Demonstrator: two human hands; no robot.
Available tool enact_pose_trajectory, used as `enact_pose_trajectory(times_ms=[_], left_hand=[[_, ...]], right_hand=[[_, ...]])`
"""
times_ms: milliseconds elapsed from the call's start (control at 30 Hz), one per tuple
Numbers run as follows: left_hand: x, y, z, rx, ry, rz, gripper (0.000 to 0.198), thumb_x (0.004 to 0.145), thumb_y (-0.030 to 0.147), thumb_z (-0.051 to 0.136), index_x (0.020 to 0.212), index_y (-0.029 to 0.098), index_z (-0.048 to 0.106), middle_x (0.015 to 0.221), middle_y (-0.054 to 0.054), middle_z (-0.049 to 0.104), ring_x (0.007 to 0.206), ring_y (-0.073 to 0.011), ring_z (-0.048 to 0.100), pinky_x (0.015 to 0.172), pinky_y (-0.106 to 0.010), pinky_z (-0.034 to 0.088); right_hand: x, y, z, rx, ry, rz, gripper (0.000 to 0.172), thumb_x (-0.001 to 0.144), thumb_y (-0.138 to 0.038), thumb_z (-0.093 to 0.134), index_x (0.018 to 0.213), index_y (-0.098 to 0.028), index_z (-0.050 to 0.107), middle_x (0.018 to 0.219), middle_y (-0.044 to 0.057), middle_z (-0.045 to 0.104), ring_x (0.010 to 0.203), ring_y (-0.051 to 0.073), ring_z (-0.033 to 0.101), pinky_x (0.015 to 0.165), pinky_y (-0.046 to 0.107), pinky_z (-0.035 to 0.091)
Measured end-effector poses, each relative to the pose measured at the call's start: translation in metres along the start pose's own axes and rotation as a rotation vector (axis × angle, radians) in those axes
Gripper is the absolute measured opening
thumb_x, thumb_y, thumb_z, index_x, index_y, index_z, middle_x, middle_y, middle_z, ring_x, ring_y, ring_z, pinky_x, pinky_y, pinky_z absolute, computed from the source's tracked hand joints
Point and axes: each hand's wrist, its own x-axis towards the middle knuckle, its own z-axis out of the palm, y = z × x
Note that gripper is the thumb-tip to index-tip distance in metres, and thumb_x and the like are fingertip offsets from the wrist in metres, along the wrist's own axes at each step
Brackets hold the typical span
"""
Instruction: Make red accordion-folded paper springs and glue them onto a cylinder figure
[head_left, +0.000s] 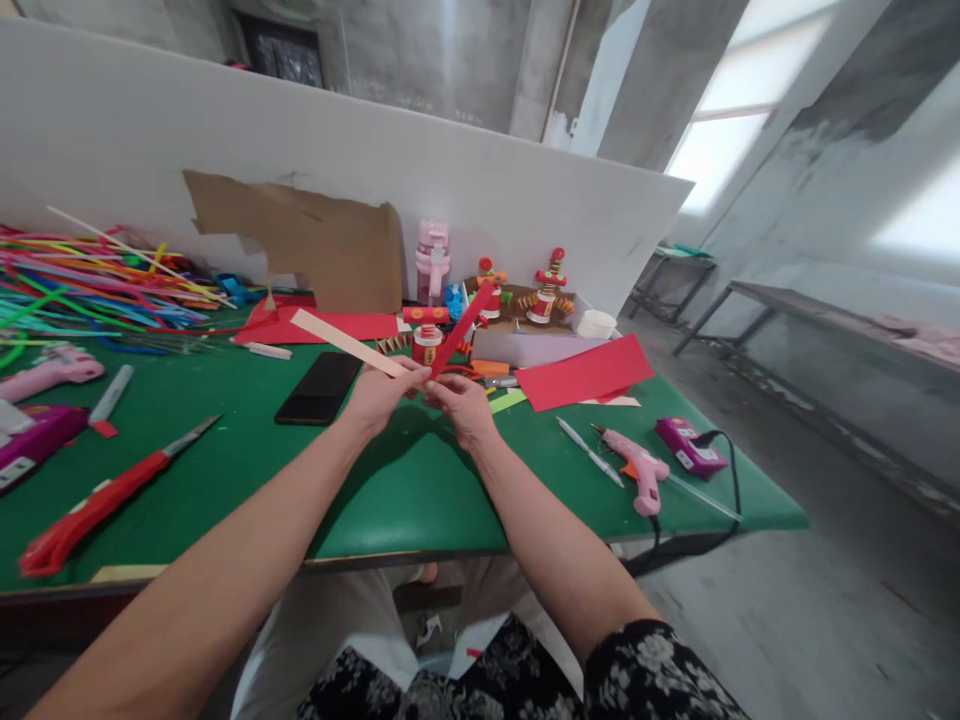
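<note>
Black floral-print cloth (525,670) lies nearest, across the lap, and two bare forearms reach out from it over the green felt-covered surface (420,500). The left hand (382,392) has its grip closed on one end of a long cream paper strip (349,345). The right hand (465,405) pinches the low end of a long red paper strip (463,328). Both ends meet at the fingertips, so the strips fan apart in a V, held up off the surface (probably to keep them free of clutter). A flat black phone (319,388) lies just left of the hands. A pink plastic glue gun (637,465) rests to the right, within easy reach.
</note>
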Motion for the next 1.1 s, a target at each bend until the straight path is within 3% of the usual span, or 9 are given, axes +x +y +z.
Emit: enact_pose_trajectory(times_ms=[167,267,333,400,533,600,733,1100], left_hand=[[0.022,0.007,-0.028,-0.168,0.328,0.021,0.027,0.053,0.029,0.084,0.063,0.014,0.064,0.053,0.002,0.057,0.045,-0.0089,0.047,0.044,-0.024,0.037],[0.031,0.015,-0.047,-0.338,0.453,0.063,0.033,0.064,0.044,0.08,0.068,0.017,0.061,0.059,0.002,0.058,0.05,-0.0084,0.051,0.05,-0.022,0.043],[0.03,0.017,-0.049,-0.385,0.422,0.043,0.039,0.069,0.056,0.073,0.074,0.019,0.062,0.064,0.001,0.06,0.053,-0.0088,0.053,0.054,-0.022,0.046],[0.024,0.016,-0.043,-0.334,0.307,0.018,0.042,0.067,0.059,0.073,0.076,0.019,0.063,0.067,0.0,0.061,0.055,-0.0097,0.055,0.053,-0.022,0.045],[0.008,0.006,-0.016,-0.08,-0.023,-0.038,0.04,0.051,0.043,0.088,0.069,0.015,0.066,0.06,-0.001,0.061,0.053,-0.0101,0.05,0.05,-0.023,0.038],[0.004,0.001,-0.007,-0.023,-0.068,-0.061,0.038,0.047,0.039,0.089,0.066,0.013,0.069,0.056,-0.001,0.059,0.049,-0.0095,0.046,0.047,-0.023,0.034],[0.006,0.001,-0.01,-0.07,0.019,-0.057,0.032,0.048,0.037,0.087,0.06,0.012,0.07,0.049,0.0,0.054,0.044,-0.0077,0.041,0.042,-0.022,0.028],[0.028,0.028,-0.064,-0.331,0.293,-0.016,0.013,0.064,0.021,0.079,0.062,0.014,0.068,0.044,0.004,0.045,0.041,-0.0044,0.035,0.038,-0.017,0.026]], right_hand=[[0.004,0.002,-0.004,-0.043,0.089,-0.039,0.031,0.048,-0.036,0.085,0.062,-0.019,0.064,0.055,-0.005,0.063,0.052,0.011,0.059,0.064,0.027,0.052],[0.008,0.001,-0.006,0.03,0.111,-0.027,0.031,0.049,-0.034,0.086,0.063,-0.019,0.062,0.057,-0.005,0.063,0.054,0.011,0.06,0.065,0.028,0.053],[0.009,0.0,-0.007,0.084,0.131,-0.015,0.031,0.05,-0.033,0.086,0.064,-0.02,0.062,0.057,-0.004,0.064,0.054,0.011,0.06,0.066,0.028,0.053],[0.008,0.0,-0.006,0.111,0.142,-0.009,0.031,0.051,-0.033,0.086,0.064,-0.02,0.061,0.058,-0.004,0.064,0.055,0.011,0.06,0.067,0.028,0.054],[0.005,0.001,-0.003,0.066,0.098,-0.023,0.03,0.052,-0.034,0.085,0.065,-0.02,0.063,0.06,-0.004,0.064,0.058,0.012,0.061,0.068,0.028,0.054],[0.003,0.002,-0.002,0.013,0.071,-0.041,0.031,0.051,-0.036,0.085,0.066,-0.019,0.064,0.061,-0.004,0.065,0.058,0.012,0.061,0.067,0.028,0.053],[0.004,0.002,-0.003,-0.076,0.078,-0.068,0.033,0.05,-0.039,0.084,0.065,-0.019,0.063,0.059,-0.004,0.064,0.056,0.012,0.06,0.064,0.027,0.052],[0.005,-0.004,-0.011,-0.175,0.073,-0.117,0.024,0.054,-0.035,0.082,0.061,-0.019,0.065,0.054,-0.004,0.064,0.053,0.011,0.059,0.061,0.025,0.049]])
